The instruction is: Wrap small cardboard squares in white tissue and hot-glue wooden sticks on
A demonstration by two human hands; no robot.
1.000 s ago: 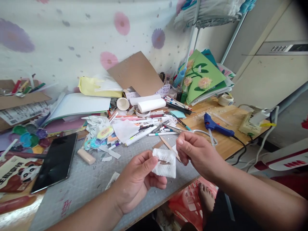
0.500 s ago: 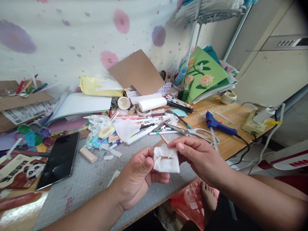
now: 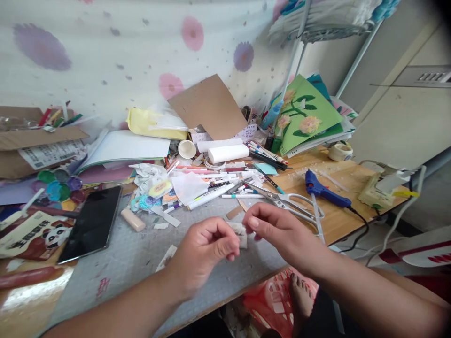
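White pad (image 3: 242,241), partly hidden, is seen between the two hands; whether it is held up or laid on the grey mat (image 3: 132,256) cannot be told. Its left edge is covered by the left hand (image 3: 211,249), fingers curled in; a grip cannot be made out. Right hand (image 3: 273,230) held at the other side, fingers bent, thumb near forefinger; grip likewise unclear. Beyond, scissors (image 3: 279,201) are laid beside scattered pens (image 3: 211,195). Blue glue gun (image 3: 326,192) placed farther right on the wooden counter (image 3: 340,219). Black phone (image 3: 93,223) set well to the left.
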